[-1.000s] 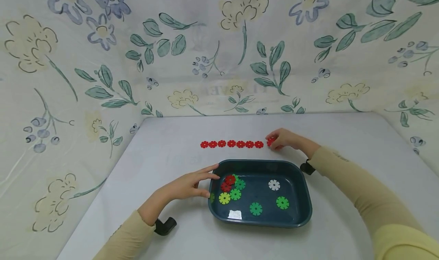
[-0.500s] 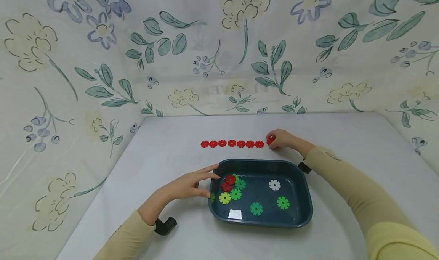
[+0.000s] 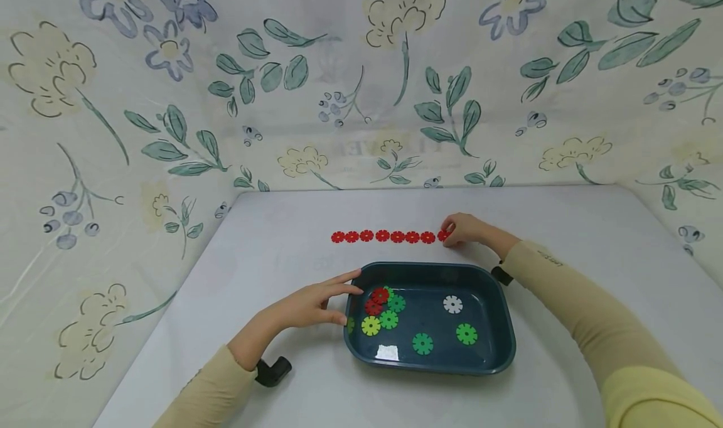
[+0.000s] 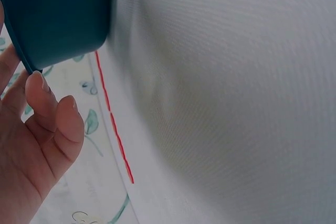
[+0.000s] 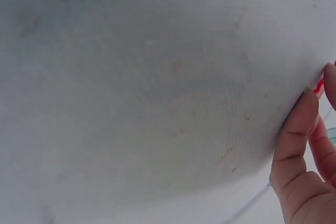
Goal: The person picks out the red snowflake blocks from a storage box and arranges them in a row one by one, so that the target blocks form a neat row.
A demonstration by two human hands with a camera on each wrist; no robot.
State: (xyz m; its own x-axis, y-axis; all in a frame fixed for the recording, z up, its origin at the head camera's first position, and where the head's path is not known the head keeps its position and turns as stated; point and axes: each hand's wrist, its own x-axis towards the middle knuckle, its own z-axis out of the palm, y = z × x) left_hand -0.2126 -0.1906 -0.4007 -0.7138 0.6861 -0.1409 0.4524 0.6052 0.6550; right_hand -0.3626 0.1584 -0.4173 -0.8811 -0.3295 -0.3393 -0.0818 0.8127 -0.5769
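Along the far part of the white table runs a row of several red notched discs (image 3: 382,235), nearly edge to edge. At its right end my right hand (image 3: 467,229) pinches one more red disc (image 3: 443,234), close beside the last disc. In the right wrist view, only a sliver of this red disc (image 5: 318,85) shows between the fingertips; the rest is hidden. My left hand (image 3: 307,304) rests with spread fingers on the left rim of a dark blue tray (image 3: 429,370). Seen from the left wrist, its fingers (image 4: 68,121) touch the tray's edge loosely.
Inside the tray lie two red discs (image 3: 373,307), a yellow disc (image 3: 370,326), a white disc (image 3: 452,304) and several green discs (image 3: 422,344). Some overlap at its left side. A flower-printed sheet (image 3: 350,101) stands behind the white table (image 3: 294,227).
The red disc in my right hand has shifted slightly left, nearer to the end of the row. My left hand and the tray have stayed in place.
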